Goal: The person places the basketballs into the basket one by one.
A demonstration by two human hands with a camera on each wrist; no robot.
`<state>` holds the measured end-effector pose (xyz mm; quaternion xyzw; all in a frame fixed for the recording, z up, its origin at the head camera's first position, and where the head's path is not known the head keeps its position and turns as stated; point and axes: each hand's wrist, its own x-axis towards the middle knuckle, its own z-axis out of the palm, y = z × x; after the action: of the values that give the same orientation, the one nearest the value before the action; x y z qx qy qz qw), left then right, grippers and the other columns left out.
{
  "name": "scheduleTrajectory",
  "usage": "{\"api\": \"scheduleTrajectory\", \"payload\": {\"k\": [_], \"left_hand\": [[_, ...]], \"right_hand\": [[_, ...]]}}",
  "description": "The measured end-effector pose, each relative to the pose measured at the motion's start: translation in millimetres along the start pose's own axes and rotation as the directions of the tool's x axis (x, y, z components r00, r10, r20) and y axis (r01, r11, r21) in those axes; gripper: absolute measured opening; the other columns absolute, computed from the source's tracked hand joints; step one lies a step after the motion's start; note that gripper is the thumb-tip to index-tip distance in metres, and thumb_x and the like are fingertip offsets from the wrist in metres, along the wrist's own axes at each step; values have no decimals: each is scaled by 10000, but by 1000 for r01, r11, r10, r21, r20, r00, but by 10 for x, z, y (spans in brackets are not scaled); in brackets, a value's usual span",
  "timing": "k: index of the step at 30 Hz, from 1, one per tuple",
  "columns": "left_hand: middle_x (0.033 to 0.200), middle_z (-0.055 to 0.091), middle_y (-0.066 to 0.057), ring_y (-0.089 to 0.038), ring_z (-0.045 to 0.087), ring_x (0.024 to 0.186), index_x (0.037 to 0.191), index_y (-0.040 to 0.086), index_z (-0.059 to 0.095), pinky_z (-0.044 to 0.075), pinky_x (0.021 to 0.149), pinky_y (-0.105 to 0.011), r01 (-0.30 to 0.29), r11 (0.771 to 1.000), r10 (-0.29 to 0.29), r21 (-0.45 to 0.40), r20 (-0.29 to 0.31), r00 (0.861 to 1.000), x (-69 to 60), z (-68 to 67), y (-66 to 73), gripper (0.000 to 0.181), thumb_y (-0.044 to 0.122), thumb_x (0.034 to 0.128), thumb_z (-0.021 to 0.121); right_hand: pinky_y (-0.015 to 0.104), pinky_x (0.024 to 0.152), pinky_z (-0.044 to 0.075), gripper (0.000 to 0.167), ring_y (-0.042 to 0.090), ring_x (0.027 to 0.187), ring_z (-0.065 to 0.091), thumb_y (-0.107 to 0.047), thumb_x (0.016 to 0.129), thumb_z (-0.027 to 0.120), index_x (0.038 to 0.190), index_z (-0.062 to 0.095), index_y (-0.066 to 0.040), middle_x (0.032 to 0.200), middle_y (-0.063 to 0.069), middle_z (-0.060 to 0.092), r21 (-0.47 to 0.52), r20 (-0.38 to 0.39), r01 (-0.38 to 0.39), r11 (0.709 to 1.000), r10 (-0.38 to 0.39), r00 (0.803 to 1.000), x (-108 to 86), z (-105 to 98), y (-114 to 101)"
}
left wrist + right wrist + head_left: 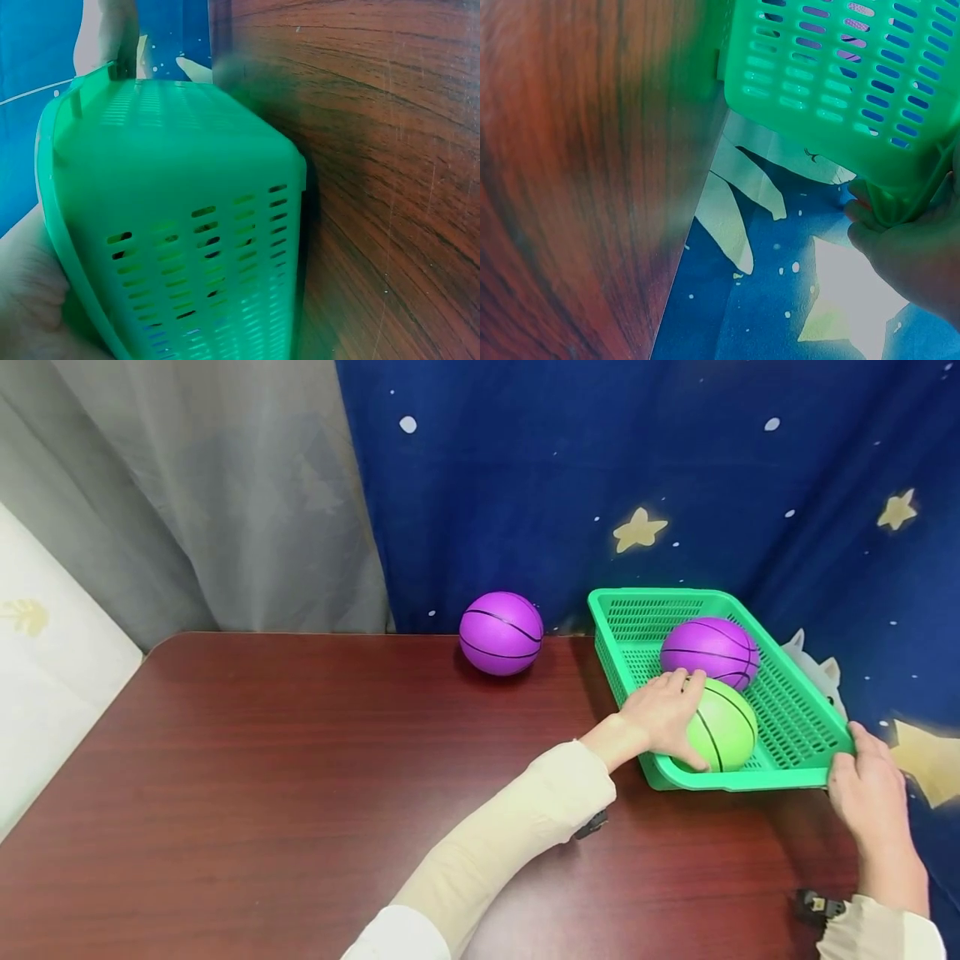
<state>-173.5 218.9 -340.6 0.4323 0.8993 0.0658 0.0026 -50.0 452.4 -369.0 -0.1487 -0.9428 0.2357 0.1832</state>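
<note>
A green plastic basket (798, 714) stands at the table's right side, holding a green ball (723, 727) and, behind it, a purple ball (708, 652). My left hand (663, 718) lies over the left side of the green ball, fingers spread and curved round it. The right hand (872, 789) grips the basket's near right corner. In the right wrist view, the fingers of that hand (919, 251) are curled round the basket's rim, and the basket (802, 112) reaches past the table's edge. The left wrist view has the basket wall (180, 172) beside my left hand (37, 300).
Another purple ball (501, 633) rests on the dark red wooden table (300, 777), near its back edge and left of the basket. Behind the table hang a grey curtain (262, 493) and a blue curtain (525, 485) with stars.
</note>
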Motion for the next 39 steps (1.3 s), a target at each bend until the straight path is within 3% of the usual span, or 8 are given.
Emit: {"api": "scheduleTrajectory", "payload": {"k": [10, 15, 21, 25, 29, 34, 39], "left_hand": [[1547, 30, 36, -115, 13, 1399, 1490, 263, -79, 65, 1105, -281, 42, 998, -39, -43, 79, 996, -5, 5, 14, 1198, 820, 627, 537], [1539, -115, 65, -93, -60, 1392, 1463, 294, -166, 44, 1106, -290, 18, 996, -12, -86, 60, 998, -26, 3, 1, 1121, 831, 687, 439], [1466, -313, 87, -42, -263, 1311, 1429, 299, -225, -3, 1092, -270, -41, 971, 33, -236, -39, 999, -76, -44, -120, 1039, 754, 773, 439], [1469, -299, 81, -19, -282, 1284, 1454, 273, -168, -35, 1076, -257, -83, 963, 54, -257, -118, 992, -149, -155, -311, 1010, 726, 795, 448], [1490, -258, 68, -18, -238, 1310, 1480, 248, -99, -29, 1074, -256, -97, 962, 53, -256, -174, 983, -242, -280, -615, 1000, 718, 796, 459], [1524, -176, 44, -37, -175, 1343, 1501, 199, -17, 27, 1099, -305, -53, 955, -10, -293, -211, 978, -413, -365, -1061, 1006, 709, 792, 484], [1550, -60, -41, -122, -95, 1389, 1500, 110, 33, 13, 1100, -280, 19, 966, -89, -258, -263, 961, -594, -384, -1439, 1053, 700, 778, 523]], "right_hand": [[566, 1061, 78, 547, 513, 1312, 125, -78, 911, 223, 1420, 162, 114, 1440, 342, 160, 8, 9, -8, 1000, 8, 1000, 5, -4, 9], [568, 1060, 81, 542, 510, 1313, 132, -76, 913, 220, 1412, 167, 126, 1428, 356, 171, 3, 12, -10, 1000, 10, 1000, 10, 2, 0], [576, 1056, 79, 540, 512, 1312, 132, -70, 913, 224, 1413, 166, 126, 1428, 356, 170, 2, 15, -14, 1000, 14, 1000, 8, 10, -2], [576, 1056, 78, 541, 516, 1310, 128, -71, 911, 222, 1409, 164, 133, 1427, 358, 167, 0, 12, -15, 1000, 15, 1000, 13, -18, -18], [567, 1061, 76, 542, 509, 1315, 124, -73, 912, 219, 1413, 160, 128, 1432, 353, 164, 2, 10, -15, 1000, 15, 1000, 27, -20, -31], [567, 1062, 78, 543, 505, 1317, 125, -77, 915, 220, 1415, 160, 123, 1434, 350, 164, 4, 17, -9, 1000, 9, 1000, 39, -8, -36], [584, 1054, 68, 550, 516, 1314, 108, -85, 917, 213, 1427, 137, 106, 1445, 343, 138, 3, 32, -20, 1000, 20, 999, 1, -3, -11]]}}
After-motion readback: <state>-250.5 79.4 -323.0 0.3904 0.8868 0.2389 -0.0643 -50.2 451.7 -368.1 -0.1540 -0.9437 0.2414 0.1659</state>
